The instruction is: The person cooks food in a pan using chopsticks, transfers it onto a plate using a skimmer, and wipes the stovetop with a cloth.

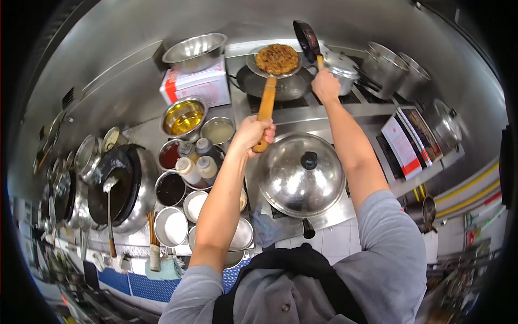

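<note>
My left hand (253, 134) is closed round the wooden handle (267, 102) of a round strainer, held out over a dark wok (294, 86) on the back of the stove. On the strainer lies a browned, crisp-looking round of food (277, 59). My right hand (327, 85) grips a ladle (307, 40) by its handle, its dark bowl raised and tilted to the right of the food. A domed steel lid (302, 174) with a black knob sits nearer to me, below both forearms.
To the left stand a bowl of yellow oil (185, 118), squeeze bottles (189, 170), sauce pots and a large wok (116, 183) with a ladle. A lidded pot (341, 70) and tall pots (383, 70) are at the back right. A box (195, 83) carries a steel bowl (195, 51).
</note>
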Demonstrator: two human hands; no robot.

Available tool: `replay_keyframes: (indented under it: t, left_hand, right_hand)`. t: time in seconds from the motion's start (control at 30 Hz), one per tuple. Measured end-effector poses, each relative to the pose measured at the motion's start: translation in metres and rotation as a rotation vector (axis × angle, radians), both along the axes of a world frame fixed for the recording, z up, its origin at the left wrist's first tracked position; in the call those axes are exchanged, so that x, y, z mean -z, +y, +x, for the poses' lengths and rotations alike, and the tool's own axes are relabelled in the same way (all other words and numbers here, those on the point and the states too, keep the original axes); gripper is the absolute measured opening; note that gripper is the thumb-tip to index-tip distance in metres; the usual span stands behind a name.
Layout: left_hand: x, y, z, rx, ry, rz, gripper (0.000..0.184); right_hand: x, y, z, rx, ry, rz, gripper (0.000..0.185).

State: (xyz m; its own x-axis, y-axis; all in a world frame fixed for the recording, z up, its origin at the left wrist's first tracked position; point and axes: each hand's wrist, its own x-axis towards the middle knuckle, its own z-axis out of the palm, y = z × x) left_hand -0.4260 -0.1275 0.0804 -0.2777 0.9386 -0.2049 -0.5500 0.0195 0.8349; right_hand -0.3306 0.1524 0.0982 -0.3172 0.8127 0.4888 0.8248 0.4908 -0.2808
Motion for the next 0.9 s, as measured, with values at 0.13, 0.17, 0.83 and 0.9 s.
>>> replay_keyframes:
  t: [0.13, 0.17, 0.83, 0.9]
  left_hand:
    - [0.000, 0.011, 0.026, 0.109, 0.090, 0.075, 0.010]
    - [0.002, 0.016, 0.036, 0.156, 0.096, 0.105, 0.011]
    - [0.170, 0.017, 0.458, 0.236, 0.163, -0.245, 0.014]
    - [0.186, 0.014, 0.477, 0.162, 0.100, -0.316, 0.019]
  right_hand:
    - [0.000, -0.005, 0.054, 0.033, 0.372, -0.458, 0.046]
    - [0.012, 0.002, 0.072, 0.024, 0.402, -0.426, 0.051]
    - [0.285, -0.081, 0.458, 0.045, 1.161, -1.264, 0.042]
    - [0.289, -0.086, 0.461, 0.007, 1.151, -1.376, 0.041]
